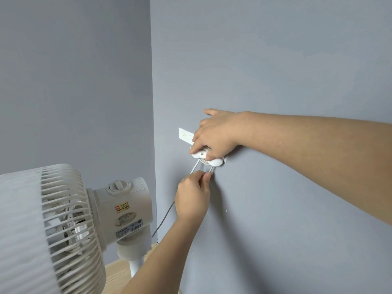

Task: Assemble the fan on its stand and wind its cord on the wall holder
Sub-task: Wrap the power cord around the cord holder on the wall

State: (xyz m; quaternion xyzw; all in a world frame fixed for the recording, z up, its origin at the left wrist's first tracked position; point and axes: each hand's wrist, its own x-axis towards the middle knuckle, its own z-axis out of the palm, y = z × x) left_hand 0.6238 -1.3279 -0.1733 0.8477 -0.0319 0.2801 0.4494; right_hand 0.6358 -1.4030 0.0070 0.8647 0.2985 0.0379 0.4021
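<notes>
A first-person view, looking down at two bare hands working on a grey wall [275,60]. The landmark is a small white wall holder [216,162], fixed low on the wall, with loops of white cord [194,166] already wrapped around it. The right hand [214,134] comes in from the right and sits on top of the holder. Its fingers curl down over the front and grip the holder and the wound loops, and its thumb points up and to the left. Directly below the holder is the left hand [192,196], reaching up from under it. Its thumb and fingertips are pinched closed around one strand of the cord. Two strands drop from the underside of the holder, running nearly straight down, and the left hand pinches the right-hand one just beneath the holder. Of the two hands, the left is the one on the free cord, so the next turn would likely go upward from below, around the holder's body. Further down and to the left of the holder, a thin grey line, seemingly the same cord, trails towards the fan [63,219]. The fan already sits on its stand [135,266], well to the lower left of the holder. Just above and left of the holder is a white wall plate [185,135].
</notes>
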